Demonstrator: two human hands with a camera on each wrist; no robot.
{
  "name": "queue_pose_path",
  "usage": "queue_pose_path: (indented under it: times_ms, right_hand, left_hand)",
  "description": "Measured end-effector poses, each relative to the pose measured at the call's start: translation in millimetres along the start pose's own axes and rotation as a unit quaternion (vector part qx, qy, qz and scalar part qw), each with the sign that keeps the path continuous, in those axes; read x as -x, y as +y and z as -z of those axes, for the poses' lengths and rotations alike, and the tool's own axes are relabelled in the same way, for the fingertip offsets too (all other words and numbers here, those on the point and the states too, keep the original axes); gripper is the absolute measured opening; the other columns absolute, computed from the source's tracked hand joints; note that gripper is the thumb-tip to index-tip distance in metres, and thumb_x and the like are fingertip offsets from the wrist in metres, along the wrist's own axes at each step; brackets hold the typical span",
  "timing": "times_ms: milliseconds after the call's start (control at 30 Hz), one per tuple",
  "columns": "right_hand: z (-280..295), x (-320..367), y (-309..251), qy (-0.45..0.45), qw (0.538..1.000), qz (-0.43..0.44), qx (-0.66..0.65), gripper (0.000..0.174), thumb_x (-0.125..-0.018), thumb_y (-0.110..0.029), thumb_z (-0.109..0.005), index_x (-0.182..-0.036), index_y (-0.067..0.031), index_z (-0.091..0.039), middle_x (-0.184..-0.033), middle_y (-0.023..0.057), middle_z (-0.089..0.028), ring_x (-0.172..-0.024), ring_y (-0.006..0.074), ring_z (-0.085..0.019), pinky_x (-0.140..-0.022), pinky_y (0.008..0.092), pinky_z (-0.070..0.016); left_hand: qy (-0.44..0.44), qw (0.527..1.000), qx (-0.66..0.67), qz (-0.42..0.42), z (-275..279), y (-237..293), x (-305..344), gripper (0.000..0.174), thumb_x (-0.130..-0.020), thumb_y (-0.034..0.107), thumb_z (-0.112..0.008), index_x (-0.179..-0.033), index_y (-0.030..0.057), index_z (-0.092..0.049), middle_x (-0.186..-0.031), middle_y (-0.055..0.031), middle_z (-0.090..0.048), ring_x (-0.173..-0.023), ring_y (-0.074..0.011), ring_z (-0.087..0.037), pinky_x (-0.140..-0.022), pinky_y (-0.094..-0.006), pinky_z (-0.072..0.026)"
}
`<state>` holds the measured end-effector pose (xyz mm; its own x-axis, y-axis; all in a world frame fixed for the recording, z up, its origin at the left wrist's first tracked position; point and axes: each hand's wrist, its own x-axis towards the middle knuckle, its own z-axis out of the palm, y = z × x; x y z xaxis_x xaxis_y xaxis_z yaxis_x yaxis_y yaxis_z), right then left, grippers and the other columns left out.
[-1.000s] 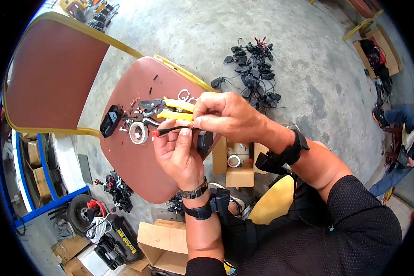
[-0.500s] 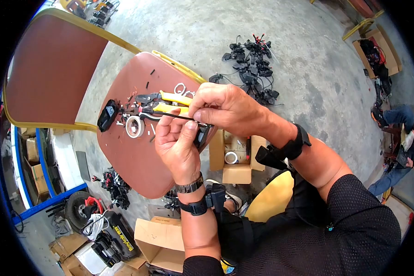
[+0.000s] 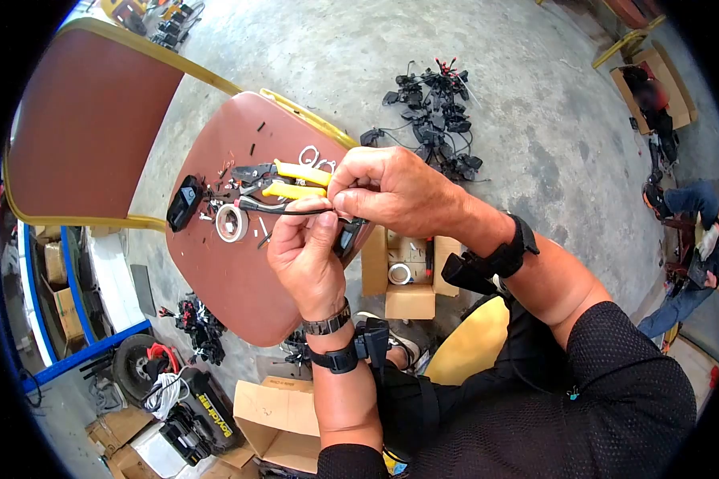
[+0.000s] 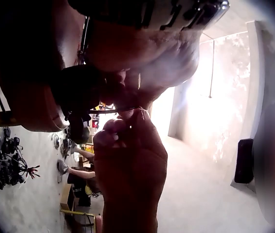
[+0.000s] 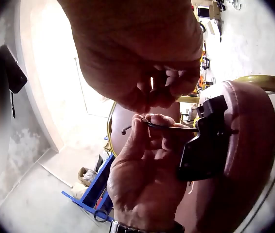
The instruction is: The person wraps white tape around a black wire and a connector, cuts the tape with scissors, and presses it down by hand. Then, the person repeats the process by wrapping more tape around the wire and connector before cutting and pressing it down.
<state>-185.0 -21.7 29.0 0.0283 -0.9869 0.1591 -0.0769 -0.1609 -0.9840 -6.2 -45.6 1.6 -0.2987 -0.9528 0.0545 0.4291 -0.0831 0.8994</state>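
Above the chair seat, my left hand [image 3: 307,259] pinches a thin black cable [image 3: 284,209] between thumb and fingers. The cable has a red tip and points left in the head view. In the right wrist view it runs to a black plastic housing [image 5: 205,141] hanging beside the left hand. My right hand [image 3: 395,191] pinches at the cable's end, its fingertips right against those of the left; what lies between them is mostly hidden. Just beyond the hands lie yellow-handled pliers [image 3: 299,172] on the seat.
The brown chair seat [image 3: 216,291] also bears a white tape roll [image 3: 232,223], a black device [image 3: 185,203] and scraps. Black cabled parts [image 3: 431,120] lie on the floor beyond. An open carton [image 3: 410,306] stands below the hands, another [image 3: 276,411] nearer.
The red-tipped cable end swung from beside the left fingers out across the pliers, and now points left. Both hands shifted slightly left in view and keep their fingertips together.
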Motion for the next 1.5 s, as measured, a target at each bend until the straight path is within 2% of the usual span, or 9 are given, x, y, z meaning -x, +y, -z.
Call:
queue_pose_path:
  times_ms: [67,267,433,533,633,733,867,967,1500]
  right_hand:
    - [1,0,-1,-0.015,1.0,-0.023,-0.009,0.012,-0.09,-0.008,-0.064,-0.096,0.0027,-0.068,-0.087,0.0067,-0.068,-0.081,0.0117,-0.064,-0.074,0.0275,-0.0527]
    - [-1,-1,-1,-0.028,0.999,-0.038,-0.007,0.014,-0.091,-0.01,-0.061,-0.094,0.0018,-0.067,-0.084,0.0052,-0.067,-0.08,0.0106,-0.062,-0.073,0.0275,-0.0511]
    - [-6,1,3,-0.022,1.0,0.01,0.01,0.013,-0.091,-0.01,-0.059,-0.093,0.0014,-0.066,-0.085,0.0055,-0.064,-0.078,0.012,-0.059,-0.071,0.029,-0.0492]
    - [-8,1,-1,-0.015,1.0,-0.006,-0.001,0.02,-0.086,-0.012,-0.06,-0.093,0.0039,-0.069,-0.087,0.0172,-0.065,-0.083,0.0267,-0.064,-0.075,0.0361,-0.0511]
    - [-9,0,3,-0.004,1.0,0.026,-0.004,0.018,-0.083,-0.01,-0.063,-0.095,0.0034,-0.068,-0.085,0.0151,-0.064,-0.08,0.0248,-0.064,-0.073,0.0352,-0.0518]
    - [-6,4,-6,-0.023,0.998,-0.031,-0.058,0.019,-0.082,-0.005,-0.068,-0.1,-0.0003,-0.064,-0.087,0.0045,-0.062,-0.079,0.0134,-0.06,-0.07,0.0274,-0.0495]
    - [-15,3,-8,0.028,0.992,0.105,0.069,0.018,-0.079,-0.009,-0.071,-0.091,0.0002,-0.061,-0.081,0.0109,-0.062,-0.074,0.022,-0.065,-0.068,0.0339,-0.0537]
    - [-19,1,5,0.055,0.984,0.142,0.094,0.017,-0.079,-0.002,-0.071,-0.095,0.0001,-0.064,-0.08,0.0078,-0.063,-0.072,0.0152,-0.063,-0.064,0.0283,-0.0512]
    - [-8,-1,6,0.041,0.963,0.191,0.185,0.009,-0.083,-0.002,-0.071,-0.089,-0.0014,-0.064,-0.081,0.0113,-0.064,-0.076,0.029,-0.064,-0.067,0.0375,-0.0509]
  left_hand:
    - [0.02,1.0,0.022,-0.004,-6,2,-1,0.016,-0.09,-0.008,-0.066,-0.105,-0.0046,-0.065,-0.107,-0.0116,-0.069,-0.09,-0.0149,-0.065,-0.085,-0.0275,-0.0546]
    - [0.014,1.0,0.023,-0.006,2,0,0,0.017,-0.092,-0.002,-0.065,-0.11,-0.0038,-0.065,-0.109,-0.0132,-0.068,-0.099,-0.0206,-0.066,-0.091,-0.0343,-0.0543]
    - [0.014,0.999,0.029,-0.015,0,0,0,0.018,-0.093,-0.002,-0.065,-0.11,-0.0028,-0.064,-0.108,-0.0129,-0.069,-0.097,-0.0192,-0.066,-0.09,-0.0329,-0.054]
    - [0.011,0.999,0.023,-0.027,2,-1,0,0.019,-0.093,-0.002,-0.065,-0.112,-0.0024,-0.063,-0.107,-0.0128,-0.069,-0.096,-0.0186,-0.065,-0.089,-0.0322,-0.0538]
    - [0.01,0.999,0.026,-0.036,3,0,-2,0.02,-0.093,-0.002,-0.065,-0.112,-0.0023,-0.062,-0.106,-0.0122,-0.069,-0.095,-0.0182,-0.065,-0.088,-0.0315,-0.0539]
    - [0.004,0.999,0.038,-0.035,5,0,-3,0.019,-0.093,-0.002,-0.065,-0.112,-0.0022,-0.062,-0.104,-0.0116,-0.069,-0.093,-0.0179,-0.065,-0.087,-0.0305,-0.0541]
    - [0.025,0.998,0.007,-0.059,-6,2,-2,0.018,-0.093,-0.002,-0.066,-0.11,-0.0025,-0.062,-0.101,-0.0112,-0.068,-0.088,-0.017,-0.065,-0.082,-0.029,-0.0546]
    - [0.053,0.995,-0.032,-0.08,-7,-2,0,0.018,-0.092,-0.002,-0.066,-0.11,-0.0031,-0.061,-0.101,-0.0116,-0.068,-0.087,-0.0162,-0.065,-0.08,-0.0284,-0.0544]
    - [0.025,0.998,0.035,-0.046,-6,3,0,0.03,-0.089,-0.008,-0.063,-0.118,-0.003,-0.059,-0.107,-0.0124,-0.068,-0.097,-0.0181,-0.066,-0.088,-0.0333,-0.0571]
